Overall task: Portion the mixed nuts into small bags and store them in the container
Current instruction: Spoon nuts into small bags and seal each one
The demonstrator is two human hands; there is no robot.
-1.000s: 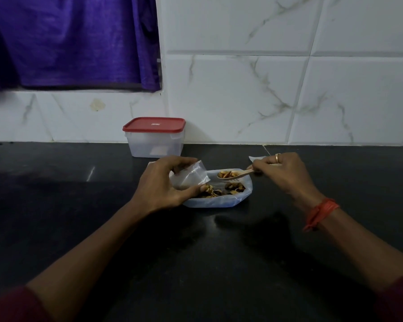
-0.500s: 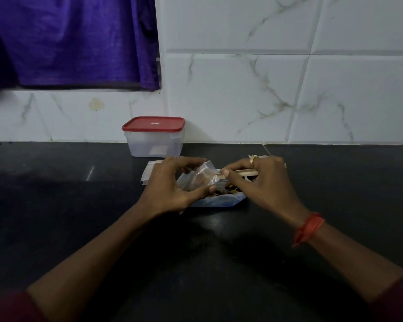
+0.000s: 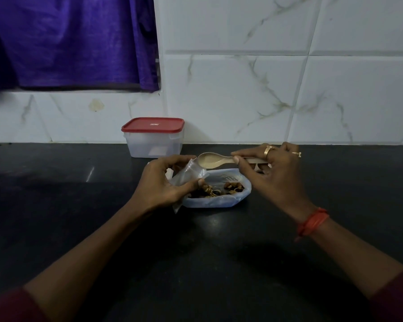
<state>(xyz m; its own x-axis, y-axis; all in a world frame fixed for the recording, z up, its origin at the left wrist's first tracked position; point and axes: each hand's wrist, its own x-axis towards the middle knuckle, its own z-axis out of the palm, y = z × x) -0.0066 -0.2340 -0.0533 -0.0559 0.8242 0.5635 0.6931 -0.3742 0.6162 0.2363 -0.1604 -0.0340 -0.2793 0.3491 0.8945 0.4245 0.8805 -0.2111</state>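
As left hand (image 3: 163, 183) grips small bag (image 3: 188, 175), right hand (image 3: 273, 176) holds spoon (image 3: 210, 160) beside.

Grips a small clear plastic bag (image 3: 188, 175) in the left hand (image 3: 161, 184). Pinches a pale wooden spoon (image 3: 209, 160) in the right hand (image 3: 273, 177), bowl at the bag's mouth. Hovers both over a translucent pouch of mixed nuts (image 3: 215, 202) on the black counter (image 3: 56, 196). Beyond, against the wall, a clear red-lidded plastic container (image 3: 153, 145).
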